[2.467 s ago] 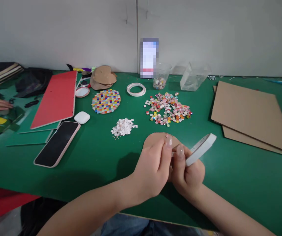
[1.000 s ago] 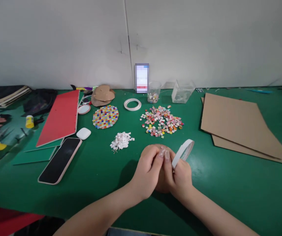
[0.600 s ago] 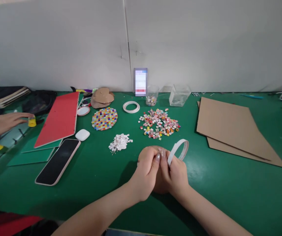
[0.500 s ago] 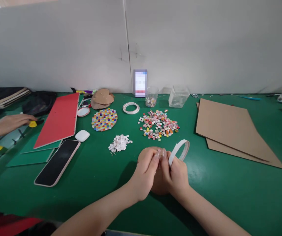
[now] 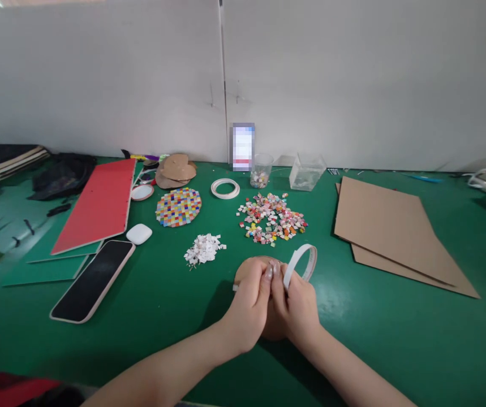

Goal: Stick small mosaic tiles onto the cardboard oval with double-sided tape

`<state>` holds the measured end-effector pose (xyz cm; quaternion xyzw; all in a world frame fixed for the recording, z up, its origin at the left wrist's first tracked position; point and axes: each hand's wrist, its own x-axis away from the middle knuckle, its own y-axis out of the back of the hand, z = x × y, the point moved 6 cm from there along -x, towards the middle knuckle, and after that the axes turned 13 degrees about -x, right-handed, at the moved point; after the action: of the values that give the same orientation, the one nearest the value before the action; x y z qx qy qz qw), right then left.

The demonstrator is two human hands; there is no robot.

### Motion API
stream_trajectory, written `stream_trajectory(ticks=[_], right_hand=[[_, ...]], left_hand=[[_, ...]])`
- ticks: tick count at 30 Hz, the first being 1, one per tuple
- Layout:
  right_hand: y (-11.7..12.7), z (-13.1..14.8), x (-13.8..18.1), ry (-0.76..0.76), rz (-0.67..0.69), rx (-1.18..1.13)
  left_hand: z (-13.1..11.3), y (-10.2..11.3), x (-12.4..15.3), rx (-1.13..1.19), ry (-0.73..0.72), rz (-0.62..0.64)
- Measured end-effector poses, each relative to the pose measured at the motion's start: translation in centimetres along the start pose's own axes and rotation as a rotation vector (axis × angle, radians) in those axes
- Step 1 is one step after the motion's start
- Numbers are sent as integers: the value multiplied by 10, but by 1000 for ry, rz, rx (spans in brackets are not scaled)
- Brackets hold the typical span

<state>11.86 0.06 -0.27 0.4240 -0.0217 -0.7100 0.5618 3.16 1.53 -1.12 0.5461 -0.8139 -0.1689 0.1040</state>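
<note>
My left hand [image 5: 249,297] and my right hand [image 5: 296,297] meet fingertip to fingertip over a round cardboard piece [image 5: 274,328] on the green table. Both are closed in a pinch. A roll of white tape [image 5: 296,265] hangs upright at my right hand, its ring hooked by the fingers. Whatever lies between the left fingertips is too small and covered to make out. Beyond the hands are a heap of mixed colourful mosaic tiles [image 5: 272,217] and a smaller heap of white bits [image 5: 204,249].
A tile-covered disc [image 5: 179,207], another tape roll [image 5: 225,189], a cup of tiles [image 5: 261,172] and a clear box [image 5: 307,172] stand farther back. Cardboard sheets [image 5: 387,232] lie right. Left are a phone [image 5: 94,282], a white case [image 5: 139,233] and a red board [image 5: 98,203].
Another person's hand at the far left, over a yellow-handled tool, has left the view. My hands stay pinched together over the cardboard with little movement; the view has shifted slightly.
</note>
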Motion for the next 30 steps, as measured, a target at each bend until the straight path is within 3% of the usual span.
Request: stream_trajectory(ticks=[9, 13, 18, 24, 30], right_hand=[[3, -9, 2, -121, 2, -108], [5, -8, 2, -137, -18, -114], [3, -9, 4, -179, -11, -136], [1, -6, 4, -167, 90, -282], [-3, -9, 9, -248, 161, -428]], left_hand=[[11, -7, 2, 168, 74, 106], [14, -8, 0, 197, 103, 49], [7, -5, -2, 80, 22, 19], [3, 6, 0, -192, -96, -29], [-2, 10, 0, -417, -234, -28]])
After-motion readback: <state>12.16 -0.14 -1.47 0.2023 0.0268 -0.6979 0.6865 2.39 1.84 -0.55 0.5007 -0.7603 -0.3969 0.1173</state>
